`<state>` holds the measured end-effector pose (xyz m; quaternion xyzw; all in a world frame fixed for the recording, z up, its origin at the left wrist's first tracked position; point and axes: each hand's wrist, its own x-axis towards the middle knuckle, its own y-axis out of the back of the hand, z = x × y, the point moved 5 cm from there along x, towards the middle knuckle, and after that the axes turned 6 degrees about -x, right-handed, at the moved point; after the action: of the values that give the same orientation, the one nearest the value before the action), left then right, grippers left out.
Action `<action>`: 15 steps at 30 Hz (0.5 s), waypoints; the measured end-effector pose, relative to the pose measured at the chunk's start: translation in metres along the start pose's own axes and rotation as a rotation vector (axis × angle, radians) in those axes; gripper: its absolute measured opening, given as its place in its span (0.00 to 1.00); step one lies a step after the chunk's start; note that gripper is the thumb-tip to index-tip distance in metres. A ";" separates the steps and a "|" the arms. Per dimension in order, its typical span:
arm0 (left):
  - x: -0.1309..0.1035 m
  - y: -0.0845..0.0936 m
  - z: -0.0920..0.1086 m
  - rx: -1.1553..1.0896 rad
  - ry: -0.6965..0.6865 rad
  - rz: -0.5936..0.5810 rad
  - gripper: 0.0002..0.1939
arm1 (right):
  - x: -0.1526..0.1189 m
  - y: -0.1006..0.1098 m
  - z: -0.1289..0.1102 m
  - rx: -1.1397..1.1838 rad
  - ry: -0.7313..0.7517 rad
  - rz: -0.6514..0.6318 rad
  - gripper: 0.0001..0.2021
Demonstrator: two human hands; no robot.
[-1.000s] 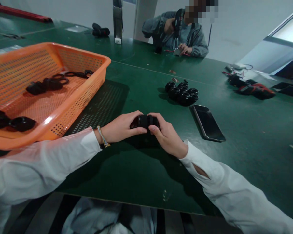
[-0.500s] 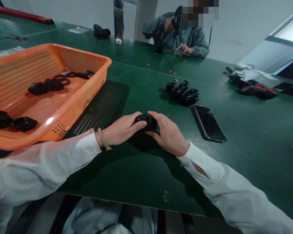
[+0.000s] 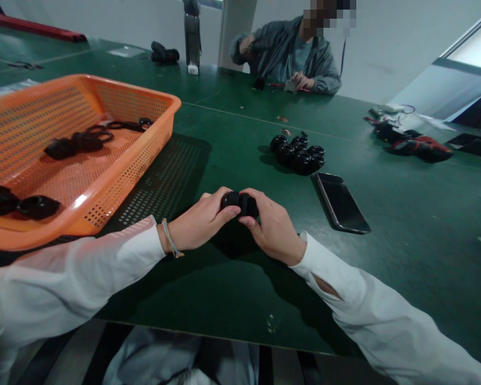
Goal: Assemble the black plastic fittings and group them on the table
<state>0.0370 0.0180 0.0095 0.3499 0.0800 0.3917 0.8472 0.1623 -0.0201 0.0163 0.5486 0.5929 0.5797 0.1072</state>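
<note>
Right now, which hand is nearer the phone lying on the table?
Right. The right hand sits just left of the phone, with bare table between them. The left hand is farther off, beyond the black part that both hands grip.

Small black round plastic fitting (image 3: pixel 239 203), on its side, pinched between left hand (image 3: pixel 198 222) and right hand (image 3: pixel 270 227).
</note>
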 end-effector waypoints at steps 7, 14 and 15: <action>0.003 0.001 -0.001 0.003 -0.135 0.053 0.34 | 0.000 0.000 0.002 0.122 -0.176 -0.025 0.17; 0.009 0.002 -0.004 0.093 -0.166 0.031 0.29 | 0.000 -0.001 0.006 0.237 -0.358 -0.089 0.14; 0.010 0.002 -0.005 0.104 -0.169 0.026 0.27 | 0.001 -0.002 0.006 0.260 -0.383 -0.101 0.13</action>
<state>0.0407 0.0288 0.0087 0.4260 0.0240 0.3672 0.8265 0.1657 -0.0157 0.0133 0.6274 0.6581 0.3777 0.1751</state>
